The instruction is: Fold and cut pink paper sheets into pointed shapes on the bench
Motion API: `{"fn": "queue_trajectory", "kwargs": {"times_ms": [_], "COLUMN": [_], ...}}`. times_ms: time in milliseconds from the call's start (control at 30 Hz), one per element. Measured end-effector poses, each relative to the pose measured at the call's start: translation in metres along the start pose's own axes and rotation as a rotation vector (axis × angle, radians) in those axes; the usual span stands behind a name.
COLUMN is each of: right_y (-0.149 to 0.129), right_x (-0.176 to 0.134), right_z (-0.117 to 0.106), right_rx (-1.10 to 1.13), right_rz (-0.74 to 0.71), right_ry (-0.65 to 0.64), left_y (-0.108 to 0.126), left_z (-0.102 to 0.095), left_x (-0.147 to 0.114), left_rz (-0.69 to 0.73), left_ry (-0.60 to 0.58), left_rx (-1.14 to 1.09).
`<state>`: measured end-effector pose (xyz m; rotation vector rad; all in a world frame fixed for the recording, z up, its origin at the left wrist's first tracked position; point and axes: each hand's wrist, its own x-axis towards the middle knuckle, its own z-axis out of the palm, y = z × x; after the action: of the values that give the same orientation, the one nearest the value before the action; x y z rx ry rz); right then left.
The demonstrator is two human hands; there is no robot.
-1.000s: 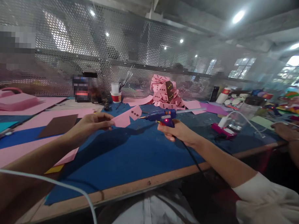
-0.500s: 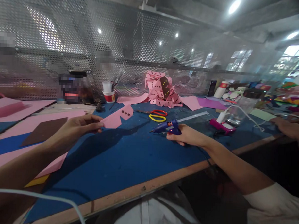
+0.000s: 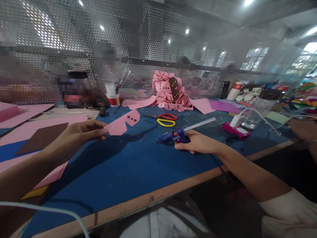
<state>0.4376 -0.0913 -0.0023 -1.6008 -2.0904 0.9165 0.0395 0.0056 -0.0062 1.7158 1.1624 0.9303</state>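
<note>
Between the thumb and fingers of my left hand (image 3: 86, 131) is a notched pink paper cutout (image 3: 119, 126) with small dark squares near its far end. It is held up over the blue tabletop (image 3: 130, 170). My right hand (image 3: 199, 142) is wrapped round the handle of a blue hot glue gun (image 3: 170, 136), its nozzle pointing left and a clear glue stick (image 3: 200, 124) sticking out of its back. Just beyond lie scissors (image 3: 166, 120) with red and yellow handles. Further back is a heap of folded pink paper pieces (image 3: 164, 91) with dark dots.
Pink sheets (image 3: 41, 128) and a brown sheet (image 3: 43, 137) are stacked at left. A paper cup (image 3: 113, 100) with tools stands at the back. To the right are a magenta power strip (image 3: 236, 131), a clear jar (image 3: 260, 108) and another person's arm (image 3: 306, 133). A white cable (image 3: 53, 209) crosses the lower left.
The glue gun has tipped slightly in my right hand, its stick shifting left. My left hand still holds the pink cutout. The whole view has shifted a little.
</note>
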Motion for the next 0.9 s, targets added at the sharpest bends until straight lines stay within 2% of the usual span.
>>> {"fn": "queue_trajectory", "kwargs": {"times_ms": [333, 567, 700, 900], "right_y": [0.000, 0.007, -0.003, -0.034], "right_x": [-0.001, 0.003, 0.006, 0.016], "right_z": [-0.001, 0.001, 0.001, 0.005], "right_rx": [0.072, 0.206, 0.286, 0.263], "right_rz": [-0.005, -0.090, -0.136, -0.218], "right_ry": [0.011, 0.030, 0.078, 0.132], "left_y": [-0.005, -0.006, 0.000, 0.005], "left_z": [0.000, -0.001, 0.002, 0.005], "left_x": [0.004, 0.003, 0.001, -0.002], "left_rz": [-0.006, 0.016, 0.033, 0.070], "left_ry": [-0.001, -0.027, -0.034, -0.031], "left_rx": [-0.039, -0.007, -0.036, -0.056]}}
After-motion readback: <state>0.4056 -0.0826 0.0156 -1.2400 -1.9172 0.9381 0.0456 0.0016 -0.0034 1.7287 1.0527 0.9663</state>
